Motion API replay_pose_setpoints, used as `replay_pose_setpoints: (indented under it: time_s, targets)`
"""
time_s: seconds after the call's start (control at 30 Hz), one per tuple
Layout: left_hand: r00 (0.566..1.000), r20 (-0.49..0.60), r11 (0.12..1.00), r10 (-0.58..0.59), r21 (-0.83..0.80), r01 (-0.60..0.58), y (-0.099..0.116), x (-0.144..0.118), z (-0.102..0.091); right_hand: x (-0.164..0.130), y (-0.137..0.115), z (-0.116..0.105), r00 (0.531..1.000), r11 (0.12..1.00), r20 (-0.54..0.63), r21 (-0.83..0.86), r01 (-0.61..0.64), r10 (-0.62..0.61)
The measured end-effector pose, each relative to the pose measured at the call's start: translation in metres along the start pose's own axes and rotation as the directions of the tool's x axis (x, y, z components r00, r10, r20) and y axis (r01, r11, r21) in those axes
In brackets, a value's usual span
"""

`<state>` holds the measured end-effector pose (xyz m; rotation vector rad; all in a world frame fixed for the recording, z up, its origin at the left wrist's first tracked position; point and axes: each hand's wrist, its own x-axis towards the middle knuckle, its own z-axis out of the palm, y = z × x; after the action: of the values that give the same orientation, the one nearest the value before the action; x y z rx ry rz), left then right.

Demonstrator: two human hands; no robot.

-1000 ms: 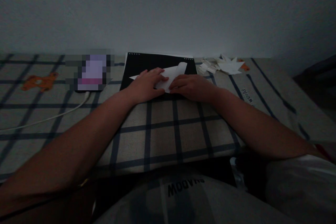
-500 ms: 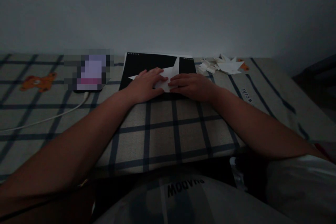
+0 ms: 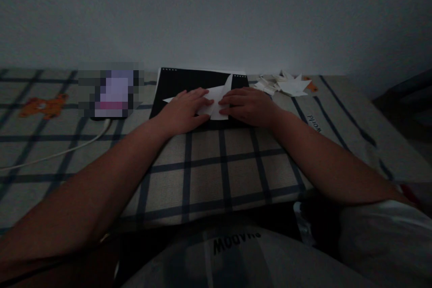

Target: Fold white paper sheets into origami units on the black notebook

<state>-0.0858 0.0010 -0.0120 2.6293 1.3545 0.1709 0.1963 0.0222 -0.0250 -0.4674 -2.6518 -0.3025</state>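
A folded sheet of white paper lies on a black, hole-edged pad. One pointed flap of it stands up toward the back, and another point sticks out at the left. My left hand rests flat on the left part of the paper, fingers and thumb spread. From the right, my right hand reaches in with its fingers extended and its fingertips touching the paper near the base of the upright flap. The hands cover parts of the paper, so its full outline is hidden.
Several white folded paper pieces lie behind and right of the pad. A phone with a blurred screen stands at left, its white cable running to the left edge. A checked cloth covers the table, with a wall behind.
The right hand's fingertips have shifted slightly right, and more white paper shows between the hands. My left hand stays on the paper. The whole view has moved a little.
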Motion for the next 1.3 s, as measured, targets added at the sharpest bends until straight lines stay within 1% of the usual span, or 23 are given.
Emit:
replay_pose_setpoints:
  time_s: [0.07, 0.2, 0.33, 0.4, 0.47, 0.57, 0.63, 0.83, 1.03, 1.13, 1.3]
  targets:
    - [0.999, -0.043, 1.0, 0.01, 0.012, -0.009, 0.0, -0.001, 0.0, -0.001, 0.002, 0.0, 1.0, 1.0, 0.029, 0.025, -0.006, 0.005]
    - [0.991, -0.136, 1.0, 0.006, 0.015, -0.004, -0.001, -0.003, -0.003, -0.001, -0.002, 0.004, 0.999, 0.999, 0.033, 0.022, 0.024, -0.024]
    - [0.985, -0.171, 1.0, 0.015, 0.019, -0.012, 0.0, -0.004, -0.004, 0.003, -0.009, 0.007, 0.997, 0.997, 0.047, -0.041, 0.062, -0.06]
    - [0.988, -0.152, 0.999, 0.029, 0.024, -0.026, -0.001, -0.003, -0.002, 0.005, -0.012, 0.007, 0.996, 0.994, 0.05, -0.068, 0.082, -0.079]
    - [0.993, -0.111, 0.999, 0.034, 0.024, -0.032, -0.002, -0.003, 0.001, 0.006, -0.014, 0.007, 0.996, 0.993, 0.042, -0.076, 0.087, -0.084]
    - [0.998, -0.054, 0.999, 0.034, 0.019, -0.033, -0.007, -0.002, 0.005, 0.006, -0.014, 0.006, 0.996, 0.994, 0.02, -0.065, 0.084, -0.083]
    - [0.999, -0.035, 0.999, 0.032, 0.016, -0.031, -0.01, -0.002, 0.006, 0.005, -0.013, 0.006, 0.997, 0.996, 0.019, -0.044, 0.081, -0.08]
    - [0.999, -0.018, 0.999, 0.034, 0.012, -0.034, -0.013, -0.002, 0.006, 0.005, -0.012, 0.008, 0.997, 0.999, 0.076, -0.015, 0.037, -0.036]
    - [0.998, -0.029, 0.998, 0.054, 0.031, -0.053, -0.017, 0.0, 0.01, 0.006, -0.013, 0.009, 0.996, 0.999, 0.078, 0.031, 0.037, -0.039]
    - [0.998, -0.032, 0.997, 0.06, 0.041, -0.059, -0.02, 0.001, 0.013, 0.007, -0.014, 0.009, 0.995, 0.999, 0.096, 0.052, 0.012, -0.017]
    - [0.998, -0.015, 0.996, 0.057, 0.072, -0.056, -0.017, 0.001, 0.01, 0.008, -0.015, 0.009, 0.994, 0.998, 0.106, 0.056, 0.008, -0.014]
